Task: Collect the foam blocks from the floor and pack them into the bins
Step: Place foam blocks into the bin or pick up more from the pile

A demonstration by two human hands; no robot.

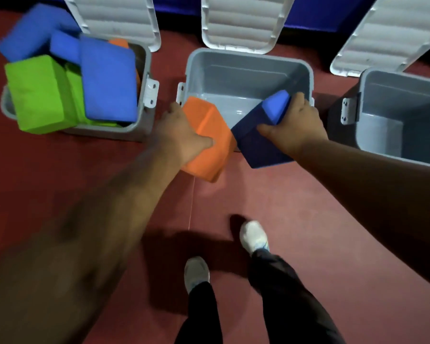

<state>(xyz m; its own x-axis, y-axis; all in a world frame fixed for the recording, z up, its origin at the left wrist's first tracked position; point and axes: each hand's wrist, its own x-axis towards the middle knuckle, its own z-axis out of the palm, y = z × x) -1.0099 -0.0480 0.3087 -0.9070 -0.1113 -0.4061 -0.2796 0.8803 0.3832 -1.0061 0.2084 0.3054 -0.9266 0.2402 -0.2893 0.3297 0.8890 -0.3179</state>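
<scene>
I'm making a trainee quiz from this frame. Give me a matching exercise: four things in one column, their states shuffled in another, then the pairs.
1 orange foam block
2 dark blue foam block
3 left grey plastic bin
4 middle grey plastic bin

A gripped by the right hand
B heaped with green and blue blocks
C gripped by the left hand
D bare floor showing inside

Pairs: 1-C, 2-A, 3-B, 4-D.

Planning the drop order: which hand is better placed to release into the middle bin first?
Probably the right hand: its blue block leans into the middle bin; the orange block sits mostly outside it.
</scene>
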